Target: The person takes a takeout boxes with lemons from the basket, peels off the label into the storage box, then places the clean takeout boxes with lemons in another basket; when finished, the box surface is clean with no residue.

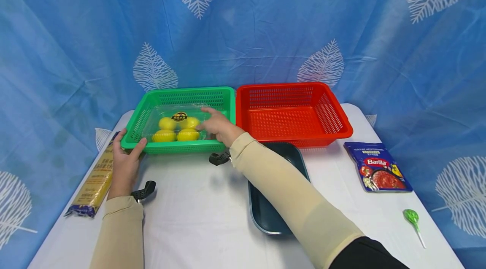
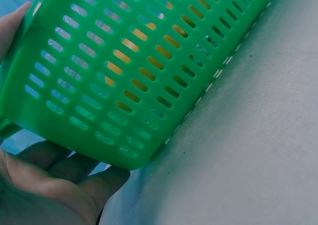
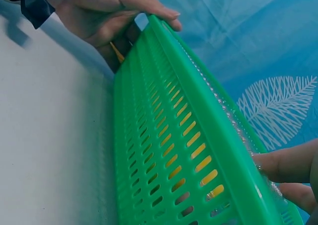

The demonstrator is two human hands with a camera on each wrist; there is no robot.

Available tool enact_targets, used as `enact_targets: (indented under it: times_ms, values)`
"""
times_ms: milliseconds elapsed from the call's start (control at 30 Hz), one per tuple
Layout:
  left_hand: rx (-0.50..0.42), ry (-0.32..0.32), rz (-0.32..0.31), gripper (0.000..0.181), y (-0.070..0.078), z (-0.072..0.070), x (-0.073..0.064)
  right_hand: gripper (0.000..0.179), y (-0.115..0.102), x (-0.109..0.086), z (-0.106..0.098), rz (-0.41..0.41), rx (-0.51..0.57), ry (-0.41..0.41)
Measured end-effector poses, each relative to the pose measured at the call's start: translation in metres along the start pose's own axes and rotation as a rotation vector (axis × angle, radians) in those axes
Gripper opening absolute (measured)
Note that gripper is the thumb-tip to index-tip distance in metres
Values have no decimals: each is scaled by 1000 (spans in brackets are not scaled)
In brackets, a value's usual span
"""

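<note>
A green basket [image 1: 176, 148] stands at the back left. In it lies a clear plastic box [image 1: 205, 111] with a dark round label and several yellow rounded pieces [image 1: 188, 123], some in ribbed cups. My left hand [image 1: 127, 163] grips the basket's front left corner, thumb over the rim; the left wrist view shows its other fingers [image 2: 107, 183] under and around the wall. Reaching over the front rim, my right hand [image 1: 220, 127] holds the box's right side, and its fingertips [image 3: 278, 161] meet the box's edge in the right wrist view.
A red basket [image 1: 292, 140] stands against the green one's right side. Under my right forearm sits a dark tray [image 1: 262, 210]. Along the left edge lies a yellow noodle pack [image 1: 93, 180]. At the right are a blue Barilla pouch [image 1: 379, 170] and a green lollipop [image 1: 411, 217].
</note>
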State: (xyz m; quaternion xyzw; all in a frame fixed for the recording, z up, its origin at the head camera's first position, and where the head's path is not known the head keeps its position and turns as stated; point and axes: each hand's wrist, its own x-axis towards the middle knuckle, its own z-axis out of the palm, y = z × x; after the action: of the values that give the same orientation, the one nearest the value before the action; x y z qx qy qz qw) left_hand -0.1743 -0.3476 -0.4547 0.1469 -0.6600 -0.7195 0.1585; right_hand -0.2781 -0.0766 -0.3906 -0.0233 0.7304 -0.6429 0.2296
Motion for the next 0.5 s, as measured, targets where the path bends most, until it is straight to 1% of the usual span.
enact_targets:
  times_ms: [233, 500]
  values:
    - [-14, 2, -12, 85, -1, -1, 0, 70, 0, -3, 1, -8, 46, 14]
    - [24, -6, 21, 84, -2, -1, -1, 68, -1, -7, 0, -35, 51, 43]
